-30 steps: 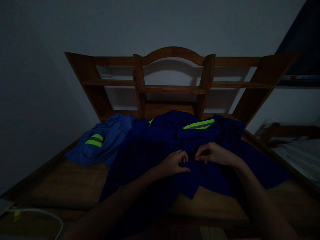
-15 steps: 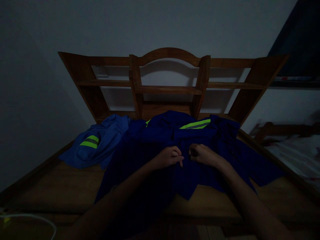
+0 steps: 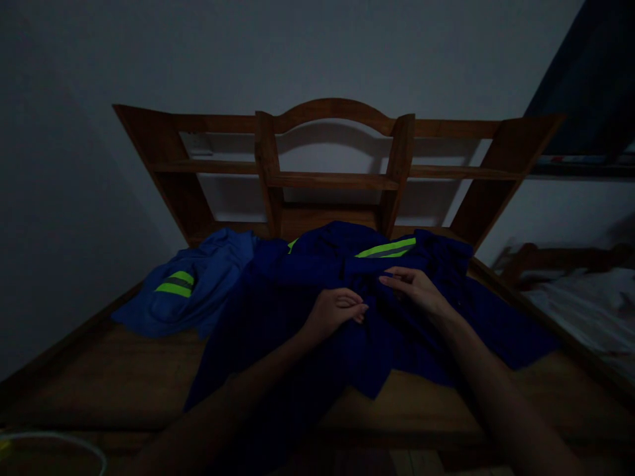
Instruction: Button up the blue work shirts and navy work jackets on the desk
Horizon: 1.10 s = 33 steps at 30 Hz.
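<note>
A dark blue work jacket [image 3: 292, 297] with yellow-green and grey reflective strips lies spread over the wooden desk [image 3: 421, 403]. My left hand [image 3: 337, 312] is closed at the middle of the jacket, its thumb and fingertips pinching the cloth. Slightly farther away and to the right, my right hand [image 3: 414, 289] has its thumb and forefinger together on a raised fold of the same jacket. Dim light hides the details of the cloth between the hands.
To the left lies a lighter blue garment [image 3: 198, 297] with a reflective band. A wooden shelf rack [image 3: 335, 178] rises at the desk's back against the wall. A white cable [image 3: 59, 436] curves at the lower left. Pale bedding [image 3: 585, 311] shows at right.
My right hand has moved up and away from me, its fingers going from curled to a flatter pinch on the jacket. My left hand has stayed nearly in place, its fingers closing in more.
</note>
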Available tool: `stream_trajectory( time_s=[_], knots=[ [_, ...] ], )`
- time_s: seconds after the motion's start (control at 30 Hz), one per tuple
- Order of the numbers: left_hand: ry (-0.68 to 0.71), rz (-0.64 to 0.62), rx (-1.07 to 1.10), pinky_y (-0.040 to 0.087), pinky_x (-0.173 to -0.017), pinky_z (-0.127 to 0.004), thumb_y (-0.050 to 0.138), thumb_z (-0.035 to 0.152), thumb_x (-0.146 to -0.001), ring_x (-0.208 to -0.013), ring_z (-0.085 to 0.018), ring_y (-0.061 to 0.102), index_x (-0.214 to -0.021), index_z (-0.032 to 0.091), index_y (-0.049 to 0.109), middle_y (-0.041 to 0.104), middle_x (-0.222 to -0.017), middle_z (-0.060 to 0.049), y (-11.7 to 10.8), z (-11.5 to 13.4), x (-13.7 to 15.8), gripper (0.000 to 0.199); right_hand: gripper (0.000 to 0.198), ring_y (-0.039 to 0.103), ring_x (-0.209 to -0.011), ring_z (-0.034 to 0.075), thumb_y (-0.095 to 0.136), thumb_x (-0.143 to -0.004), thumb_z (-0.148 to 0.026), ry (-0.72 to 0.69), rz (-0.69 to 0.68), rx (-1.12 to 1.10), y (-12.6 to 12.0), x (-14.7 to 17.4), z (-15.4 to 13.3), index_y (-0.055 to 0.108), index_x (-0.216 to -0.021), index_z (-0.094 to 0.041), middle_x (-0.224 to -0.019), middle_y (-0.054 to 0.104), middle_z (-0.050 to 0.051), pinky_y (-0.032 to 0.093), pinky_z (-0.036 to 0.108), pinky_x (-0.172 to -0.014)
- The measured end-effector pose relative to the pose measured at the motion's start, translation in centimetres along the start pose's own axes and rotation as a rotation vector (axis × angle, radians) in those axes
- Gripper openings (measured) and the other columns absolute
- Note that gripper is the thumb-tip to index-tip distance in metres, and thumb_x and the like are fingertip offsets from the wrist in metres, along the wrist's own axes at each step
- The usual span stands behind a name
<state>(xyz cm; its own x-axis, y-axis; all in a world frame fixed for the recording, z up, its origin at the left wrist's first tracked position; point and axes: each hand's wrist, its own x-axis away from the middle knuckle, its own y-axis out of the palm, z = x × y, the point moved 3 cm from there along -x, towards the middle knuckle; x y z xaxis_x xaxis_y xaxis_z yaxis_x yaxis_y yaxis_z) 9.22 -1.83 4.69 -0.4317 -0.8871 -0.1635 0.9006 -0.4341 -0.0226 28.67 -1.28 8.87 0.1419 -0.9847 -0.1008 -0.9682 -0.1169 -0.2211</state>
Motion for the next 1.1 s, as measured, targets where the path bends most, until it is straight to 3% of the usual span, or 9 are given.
stream_trajectory(
  time_s=[0.2,0.3,0.43,0.67,0.87,1.1],
  knots=[
    [0.111,-0.111,-0.350,0.044,-0.056,-0.019,0.062,0.033,-0.075,-0.059,-0.011,0.060,-0.076,0.015,0.063,0.064,-0.065,-0.002,1.4,-0.6,1.1,0.018,0.024,0.037,-0.053,0.007,0.064,-0.072,-0.037,-0.201,-0.068,0.283,1.7,1.0,-1.5,0.060,-0.084,-0.016,-0.059,0.040,-0.005,0.029,0.019,-0.048],
    [0.119,-0.130,-0.354,0.043,-0.055,-0.019,0.059,0.033,-0.077,-0.059,-0.011,0.060,-0.074,0.015,0.062,0.063,-0.064,-0.001,1.4,-0.8,1.1,0.019,0.013,0.041,-0.059,0.008,0.057,-0.072,-0.021,-0.296,-0.181,0.436,2.8,1.5,-1.6,0.061,-0.083,-0.017,-0.063,0.042,-0.004,0.034,0.019,-0.056],
    [0.079,-0.125,-0.266,0.046,-0.057,-0.021,0.058,0.035,-0.078,-0.059,-0.012,0.062,-0.079,0.015,0.063,0.065,-0.067,-0.003,1.3,-1.2,0.9,0.021,0.019,0.045,-0.058,0.008,0.052,-0.068,-0.012,-0.334,-0.238,0.613,3.0,1.6,-1.1,0.064,-0.082,-0.017,-0.064,0.047,-0.004,0.035,0.020,-0.058],
    [0.054,-0.034,-0.159,0.048,-0.058,-0.023,0.059,0.036,-0.077,-0.058,-0.013,0.062,-0.078,0.014,0.061,0.064,-0.064,-0.003,0.9,-1.6,0.6,0.022,0.026,0.056,-0.074,0.012,0.042,-0.080,-0.016,-0.275,-0.349,0.509,2.2,1.4,-1.2,0.067,-0.087,-0.017,-0.082,0.063,0.001,0.041,0.022,-0.069],
    [0.061,-0.005,-0.180,0.048,-0.058,-0.022,0.059,0.030,-0.076,-0.058,-0.013,0.062,-0.080,0.014,0.062,0.064,-0.063,-0.002,0.8,-1.6,0.6,0.016,0.020,0.048,-0.053,0.009,0.053,-0.078,-0.028,-0.094,-0.379,0.402,2.1,0.8,0.7,0.065,-0.085,-0.014,-0.064,0.059,0.000,0.036,0.019,-0.049],
    [0.065,-0.017,-0.193,0.048,-0.058,-0.023,0.057,0.026,-0.076,-0.058,-0.013,0.063,-0.081,0.015,0.062,0.064,-0.063,-0.002,0.7,-1.7,0.8,0.013,0.023,0.044,-0.052,0.006,0.064,-0.071,-0.033,0.029,-0.436,0.244,2.4,0.3,2.4,0.057,-0.080,-0.013,-0.065,0.055,-0.002,0.032,0.017,-0.045]
  ],
)
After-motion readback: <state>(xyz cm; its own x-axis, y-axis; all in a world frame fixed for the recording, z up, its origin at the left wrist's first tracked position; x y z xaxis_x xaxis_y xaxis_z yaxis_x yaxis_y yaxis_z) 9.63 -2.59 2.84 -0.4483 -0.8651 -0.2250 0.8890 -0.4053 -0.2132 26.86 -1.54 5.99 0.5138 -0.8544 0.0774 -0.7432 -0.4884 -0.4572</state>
